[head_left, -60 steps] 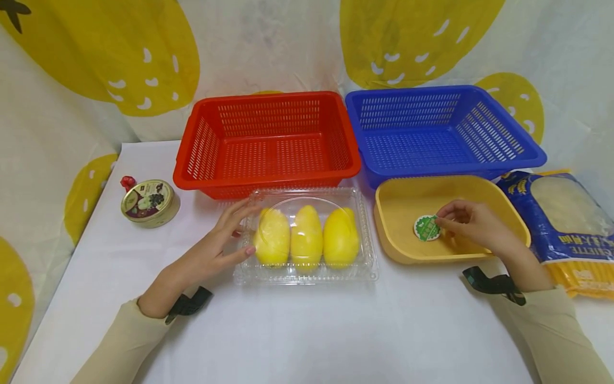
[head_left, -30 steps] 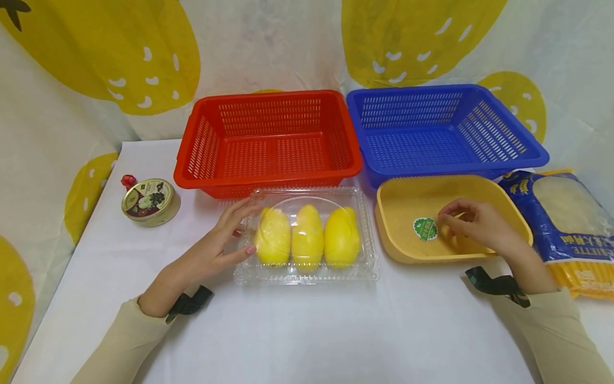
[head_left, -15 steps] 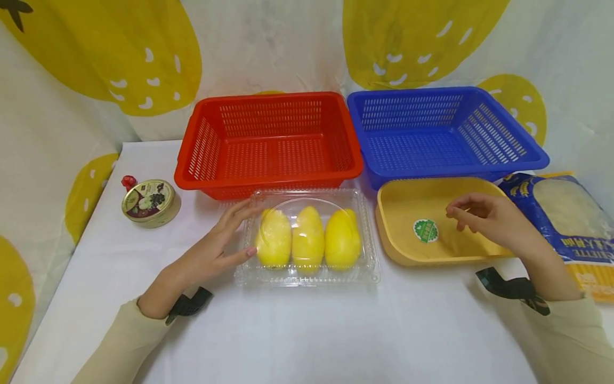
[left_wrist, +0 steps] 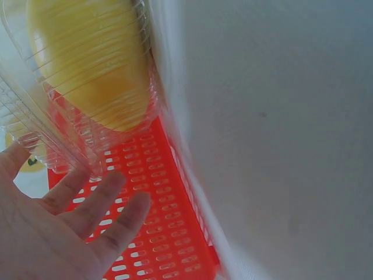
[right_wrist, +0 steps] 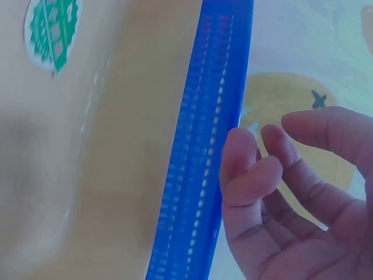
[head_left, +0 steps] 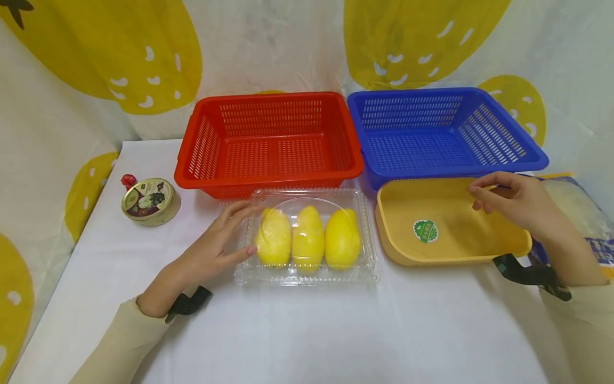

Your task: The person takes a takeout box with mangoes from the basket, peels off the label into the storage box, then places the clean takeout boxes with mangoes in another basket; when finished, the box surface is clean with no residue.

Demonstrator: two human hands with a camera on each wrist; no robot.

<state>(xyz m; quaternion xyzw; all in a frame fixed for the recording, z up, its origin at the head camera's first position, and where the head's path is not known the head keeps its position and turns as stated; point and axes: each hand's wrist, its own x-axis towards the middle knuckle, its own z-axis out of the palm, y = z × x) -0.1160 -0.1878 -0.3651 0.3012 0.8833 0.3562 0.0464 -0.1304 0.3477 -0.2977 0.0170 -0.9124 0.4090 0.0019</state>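
Observation:
My left hand [head_left: 216, 239] rests at the left end of a clear plastic clamshell box [head_left: 366, 266], its fingers spread and relaxed. Inside lie several yellow fruits [head_left: 307, 237] that look like mangoes. In the left wrist view, the fingertips are at the rim of the box, with one yellow fruit [left_wrist: 93, 64] behind the plastic. My right hand [head_left: 523, 205] hovers over the right part of a yellow plastic basin [head_left: 398, 253], loosely curled and holding nothing. A round green-and-white sticker [head_left: 425, 231] lies flat on the basin floor.
A red basket [head_left: 268, 178] and a blue basket [head_left: 431, 172] stand side by side behind. At the left sit a round gold tin [head_left: 155, 210] and a small red wrapped item [head_left: 128, 181]. A blue packet [head_left: 571, 200], partly hidden by my right hand, lies at the right.
My right hand has let go of the sticker, which stays in the basin, and has lifted away to the right. The left hand and the box have kept their place.

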